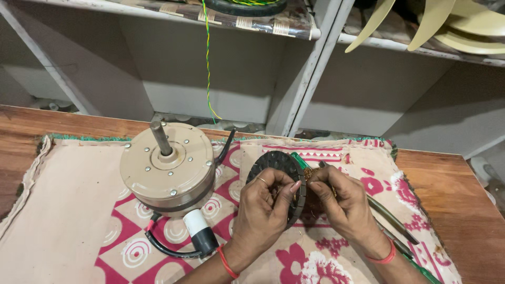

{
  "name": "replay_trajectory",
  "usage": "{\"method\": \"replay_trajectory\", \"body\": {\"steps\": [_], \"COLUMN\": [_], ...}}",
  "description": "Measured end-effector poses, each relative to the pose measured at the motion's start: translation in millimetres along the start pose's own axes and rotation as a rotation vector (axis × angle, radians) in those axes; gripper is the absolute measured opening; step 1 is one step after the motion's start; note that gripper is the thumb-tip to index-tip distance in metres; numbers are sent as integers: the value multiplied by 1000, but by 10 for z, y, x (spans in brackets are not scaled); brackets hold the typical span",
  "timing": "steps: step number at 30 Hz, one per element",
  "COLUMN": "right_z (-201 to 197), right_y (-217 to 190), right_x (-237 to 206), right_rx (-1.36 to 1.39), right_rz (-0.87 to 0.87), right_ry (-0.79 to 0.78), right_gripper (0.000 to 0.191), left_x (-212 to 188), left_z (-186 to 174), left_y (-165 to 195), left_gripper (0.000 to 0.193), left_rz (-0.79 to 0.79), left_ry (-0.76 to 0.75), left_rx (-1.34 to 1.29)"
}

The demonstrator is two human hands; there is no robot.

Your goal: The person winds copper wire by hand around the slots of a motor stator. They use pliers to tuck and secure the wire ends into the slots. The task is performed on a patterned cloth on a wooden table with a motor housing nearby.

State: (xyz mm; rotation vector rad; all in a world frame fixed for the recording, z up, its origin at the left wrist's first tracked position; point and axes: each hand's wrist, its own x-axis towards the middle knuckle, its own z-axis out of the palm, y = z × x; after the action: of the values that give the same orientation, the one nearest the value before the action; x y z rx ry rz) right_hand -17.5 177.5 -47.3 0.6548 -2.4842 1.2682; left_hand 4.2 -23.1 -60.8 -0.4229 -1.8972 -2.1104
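Observation:
My left hand [265, 208] grips a round black slotted stator core [277, 163], holding it on edge above the cloth. My right hand [342, 202] pinches the copper wire winding [311, 172] at the core's right side, thumb and fingers closed on it. Both wrists wear a red thread. To the left of my hands stands a beige round fan motor [163, 168] with an upright steel shaft [160, 138]. A black cable and a white-and-black cylindrical capacitor [199, 231] lie at its front.
A pink and white patterned cloth [68, 210] covers the wooden table [457, 200]. Pliers [394, 218] and a green-handled tool [300, 159] lie under my right hand. A green-yellow wire [206, 63] hangs from the shelf. Cream fan blades [436, 21] rest on the upper right shelf.

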Motion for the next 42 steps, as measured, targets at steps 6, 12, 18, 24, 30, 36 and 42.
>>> {"method": "replay_trajectory", "body": {"steps": [6, 12, 18, 24, 30, 36, 42], "right_z": [-32, -108, -162, -158, -189, -220, -184], "right_y": [102, 60, -24, -70, -80, -93, -131], "right_x": [-81, -158, -239, -273, -302, -300, -346], "right_rx": [268, 410, 447, 413, 433, 465, 463], "right_rz": [146, 135, 195, 185, 197, 189, 194], "right_ry": [-50, -120, -140, -145, -148, -174, -166], "right_gripper": [17, 9, 9, 10, 11, 13, 13], "left_x": [-42, -161, -254, -300, -333, -321, -359], "left_z": [46, 105, 150, 122, 152, 181, 133], "left_y": [-12, 62, 127, 151, 167, 206, 214], "left_gripper": [18, 17, 19, 20, 21, 20, 18], "left_rz": [8, -37, -28, -15, 7, -35, -13], "left_ry": [7, 18, 23, 17, 14, 24, 6], "left_rx": [20, 23, 20, 40, -2, 37, 29]}}
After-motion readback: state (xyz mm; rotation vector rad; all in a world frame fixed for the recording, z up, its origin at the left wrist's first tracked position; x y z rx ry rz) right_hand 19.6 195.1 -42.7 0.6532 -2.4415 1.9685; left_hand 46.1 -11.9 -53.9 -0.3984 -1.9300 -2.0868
